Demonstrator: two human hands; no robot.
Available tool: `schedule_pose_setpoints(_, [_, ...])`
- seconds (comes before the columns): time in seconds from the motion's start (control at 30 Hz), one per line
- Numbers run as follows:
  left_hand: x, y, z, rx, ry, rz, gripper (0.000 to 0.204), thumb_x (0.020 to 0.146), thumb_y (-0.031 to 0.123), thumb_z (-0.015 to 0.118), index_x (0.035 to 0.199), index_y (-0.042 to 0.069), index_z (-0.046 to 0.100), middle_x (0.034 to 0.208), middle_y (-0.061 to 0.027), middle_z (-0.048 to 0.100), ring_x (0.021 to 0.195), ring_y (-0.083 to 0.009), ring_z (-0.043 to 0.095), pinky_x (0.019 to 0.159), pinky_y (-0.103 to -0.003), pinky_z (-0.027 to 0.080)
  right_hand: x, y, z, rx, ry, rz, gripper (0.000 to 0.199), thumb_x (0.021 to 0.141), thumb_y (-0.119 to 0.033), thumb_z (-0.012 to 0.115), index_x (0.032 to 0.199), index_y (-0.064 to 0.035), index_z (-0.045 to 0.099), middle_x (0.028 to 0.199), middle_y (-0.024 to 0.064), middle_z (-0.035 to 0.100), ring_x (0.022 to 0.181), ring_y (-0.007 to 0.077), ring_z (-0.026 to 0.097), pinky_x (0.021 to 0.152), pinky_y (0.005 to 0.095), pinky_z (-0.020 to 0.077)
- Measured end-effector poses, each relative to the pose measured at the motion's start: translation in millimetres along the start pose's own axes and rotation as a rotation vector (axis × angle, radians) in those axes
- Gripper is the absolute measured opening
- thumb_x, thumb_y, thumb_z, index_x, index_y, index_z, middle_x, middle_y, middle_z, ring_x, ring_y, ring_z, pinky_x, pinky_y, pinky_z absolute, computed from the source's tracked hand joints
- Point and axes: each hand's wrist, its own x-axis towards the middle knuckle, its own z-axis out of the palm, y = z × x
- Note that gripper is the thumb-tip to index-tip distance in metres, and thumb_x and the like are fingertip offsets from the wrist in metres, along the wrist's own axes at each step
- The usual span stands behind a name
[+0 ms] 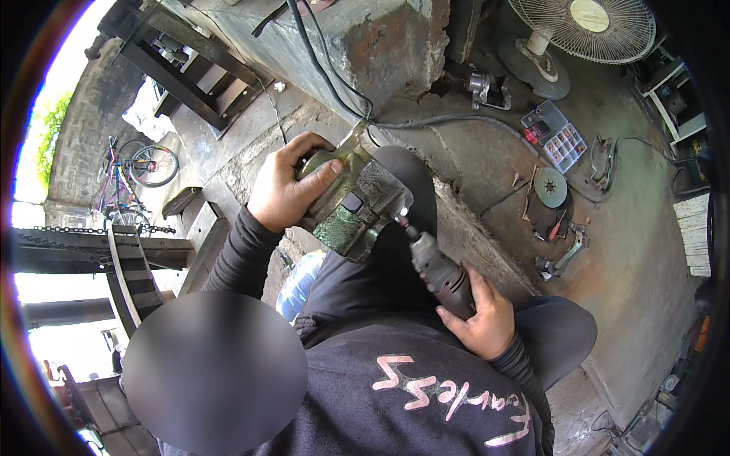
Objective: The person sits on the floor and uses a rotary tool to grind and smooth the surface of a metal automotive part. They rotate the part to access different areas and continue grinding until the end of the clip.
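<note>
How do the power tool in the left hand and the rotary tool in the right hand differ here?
The power tool is bulky and greenish with worn, grimy paint; the rotary tool is slim, dark and cylindrical. The left hand wraps over the power tool's top, while the right hand grips the rotary tool's rear end. The rotary tool's tip points up at the power tool's body. Both are held over the person's lap.

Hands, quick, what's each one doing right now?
Left hand: closed around a grimy green power tool body.
Right hand: closed around a dark rotary tool, tip at the body.
</note>
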Motion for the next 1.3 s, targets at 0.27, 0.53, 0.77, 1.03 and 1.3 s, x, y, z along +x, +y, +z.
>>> schedule_pose_setpoints(0.27, [1,-2,-2,-0.026,-0.017,-0.027,0.046,0.086,0.039,0.069,0.108,-0.001,0.065,0.091,-0.0159,0.070,0.082,-0.0229,0.068,0.078,-0.034,0.053,1,0,-1,0.005,0.034,0.045,0.080,0.075,-0.030,0.082,0.140,0.0010,0.047,0.106,0.0218,0.066,0.086,0.0371,0.070,0.075,0.0410,0.0571])
schedule_pose_setpoints(0.53, [-1,0,-1,-0.003,-0.006,-0.013,0.044,0.086,0.038,0.069,0.108,-0.001,0.065,0.089,-0.0156,0.070,0.080,-0.0231,0.068,0.077,-0.034,0.053,1,0,0,0.015,0.019,0.043,0.079,0.076,-0.031,0.081,0.140,0.0012,0.048,0.104,0.0218,0.066,0.087,0.0375,0.070,0.075,0.0411,0.0568])
schedule_pose_setpoints(0.77, [0,-1,0,-0.029,-0.010,-0.023,0.043,0.086,0.036,0.069,0.108,-0.001,0.064,0.091,-0.0155,0.070,0.082,-0.0218,0.067,0.079,-0.033,0.053,-1,1,-1,0.029,0.036,0.028,0.080,0.076,-0.030,0.081,0.140,0.0015,0.047,0.107,0.0229,0.066,0.089,0.0377,0.070,0.077,0.0414,0.0565])
schedule_pose_setpoints(1.03, [0,-21,2,-0.168,-0.017,-0.017,0.039,0.090,0.035,0.068,0.106,0.000,0.064,0.091,-0.0097,0.067,0.086,-0.0165,0.062,0.082,-0.031,0.050,-3,7,-2,0.261,0.073,0.122,0.076,0.078,-0.027,0.081,0.138,0.0049,0.046,0.114,0.0244,0.065,0.100,0.0370,0.069,0.087,0.0400,0.0546])
schedule_pose_setpoints(1.3, [-1,-70,22,-0.601,-0.032,-0.171,0.035,0.097,0.030,0.054,0.109,-0.002,0.063,0.098,-0.0094,0.066,0.091,-0.0143,0.062,0.084,-0.028,0.049,-1,9,8,0.526,0.024,0.224,0.073,0.080,-0.024,0.079,0.136,0.0068,0.044,0.114,0.0233,0.064,0.104,0.0309,0.066,0.092,0.0389,0.0512])
